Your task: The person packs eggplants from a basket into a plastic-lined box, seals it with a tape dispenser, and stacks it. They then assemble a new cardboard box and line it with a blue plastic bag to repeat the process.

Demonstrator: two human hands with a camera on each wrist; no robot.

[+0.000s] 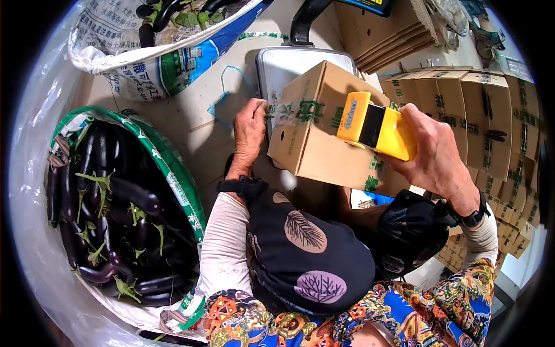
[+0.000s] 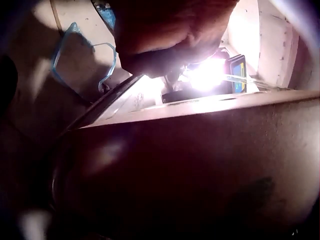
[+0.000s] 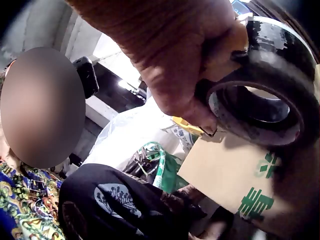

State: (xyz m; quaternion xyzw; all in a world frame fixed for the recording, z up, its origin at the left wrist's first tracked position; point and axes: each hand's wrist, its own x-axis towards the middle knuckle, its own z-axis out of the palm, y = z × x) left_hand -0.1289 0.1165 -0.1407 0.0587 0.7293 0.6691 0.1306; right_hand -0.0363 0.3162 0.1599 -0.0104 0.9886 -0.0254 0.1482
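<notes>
A cardboard box (image 1: pixel 324 153) with green lettering leans at a slant before the seated person, overlapping a weighing scale (image 1: pixel 276 63) in the head view. My right hand (image 1: pixel 436 150) grips a yellow tape dispenser (image 1: pixel 354 120) against the box's upper side. Its dark tape roll (image 3: pixel 260 95) shows large in the right wrist view. At the box's left edge is my left hand (image 1: pixel 250 132), its fingers curled, in line with a green-printed strip on the box. I cannot tell what those fingers pinch. The left wrist view shows this hand dark above the box edge.
To the left stands a green-rimmed bag (image 1: pixel 179 173) full of eggplants (image 1: pixel 136 196). Another bag (image 1: pixel 124 61) with eggplants is at the back. Blue string (image 1: pixel 217 109) lies on the floor. Flat cardboard (image 1: pixel 399 43) and stacked boxes (image 1: pixel 485 127) line the right.
</notes>
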